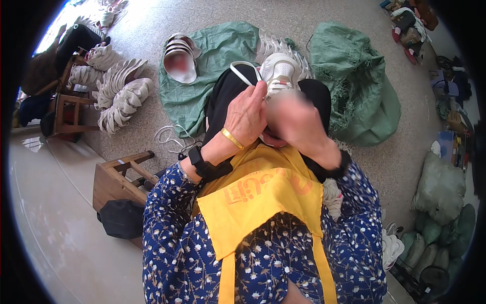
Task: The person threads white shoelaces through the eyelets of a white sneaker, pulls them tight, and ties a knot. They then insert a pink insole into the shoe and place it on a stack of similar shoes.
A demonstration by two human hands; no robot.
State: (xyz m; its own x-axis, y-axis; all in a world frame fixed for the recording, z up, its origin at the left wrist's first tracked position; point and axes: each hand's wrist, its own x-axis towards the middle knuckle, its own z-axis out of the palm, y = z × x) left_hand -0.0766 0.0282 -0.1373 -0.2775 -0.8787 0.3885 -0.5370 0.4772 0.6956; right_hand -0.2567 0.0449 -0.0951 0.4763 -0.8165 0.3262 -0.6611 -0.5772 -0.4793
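Note:
A white shoe (280, 70) rests on my lap between my black-trousered knees, its toe pointing away from me. At its left side, my left hand (247, 115) is closed in a pinch on a white shoelace (243, 72), which loops up above the fingertips. Close beside it, my right hand (299, 126) is over the near part of the shoe. A blur covers the right fingers, so their grip does not show. Both hands hide the shoe's opening and most of its lacing.
Stacked white shoe uppers (179, 57) lie on a green sack (223, 48) ahead. Another green sack (349, 83) bulges at the right. At left stand a wooden stool (119, 182) and more stacked uppers (124, 93). Loose white laces (174, 138) lie on the floor.

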